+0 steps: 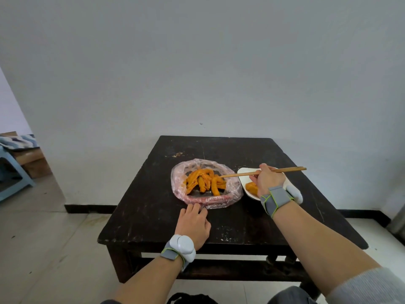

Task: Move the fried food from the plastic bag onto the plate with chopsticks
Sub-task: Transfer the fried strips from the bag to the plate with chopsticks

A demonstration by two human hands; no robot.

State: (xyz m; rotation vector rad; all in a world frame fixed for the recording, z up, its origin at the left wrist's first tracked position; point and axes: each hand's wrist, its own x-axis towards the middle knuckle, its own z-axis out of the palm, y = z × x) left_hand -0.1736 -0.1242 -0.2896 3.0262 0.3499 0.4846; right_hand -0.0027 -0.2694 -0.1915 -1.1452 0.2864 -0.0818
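Dark, scratched wooden table (153,216) against plain white wall (197,62). Pale tiled floor (43,227) around it. Blue stool (13,172) far left.

Clear plastic bag (232,195) lies open on table, edge rolled down. Orange fried strips (205,182) piled inside. White plate (244,172) just right of bag, one fried piece (251,187) on it.

Right hand (268,181) over plate, fingers wrapped round wooden chopsticks (241,174). Tips touch strips in bag. Left hand (194,222) flat on table, fingers spread, near bag's front edge. Grey bands on both wrists.
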